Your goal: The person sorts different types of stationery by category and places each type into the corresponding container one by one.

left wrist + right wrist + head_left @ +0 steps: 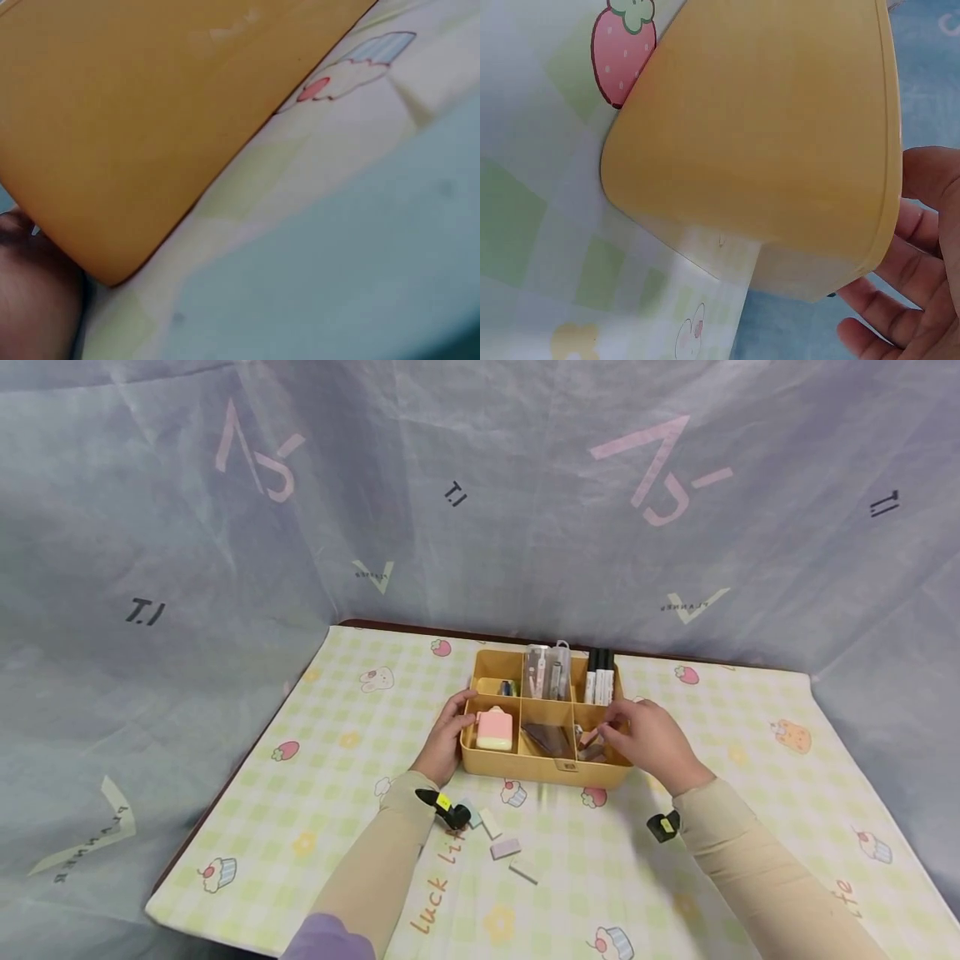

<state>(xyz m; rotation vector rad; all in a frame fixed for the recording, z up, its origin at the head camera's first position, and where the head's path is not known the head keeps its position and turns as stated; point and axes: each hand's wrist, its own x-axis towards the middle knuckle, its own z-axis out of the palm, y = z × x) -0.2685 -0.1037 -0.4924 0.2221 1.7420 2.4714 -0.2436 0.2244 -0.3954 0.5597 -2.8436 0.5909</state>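
A yellow divided organizer box stands on the table, its near wall also filling much of both wrist views. My left hand grips its left wall, fingertips at the rim. My right hand reaches over the right side into the front right compartment. There its thumb and index finger pinch a small reddish-brown piece, partly hidden by the fingers; the right wrist view shows only the hand beyond the rim. A pink and cream case lies in the front left compartment, and dark slim items in the front middle one.
Black-capped white markers stand in the back right compartment, clear cases with pens in the back middle one. Several small pale blocks lie on the patterned tablecloth before the box. A grey curtain hangs behind the table.
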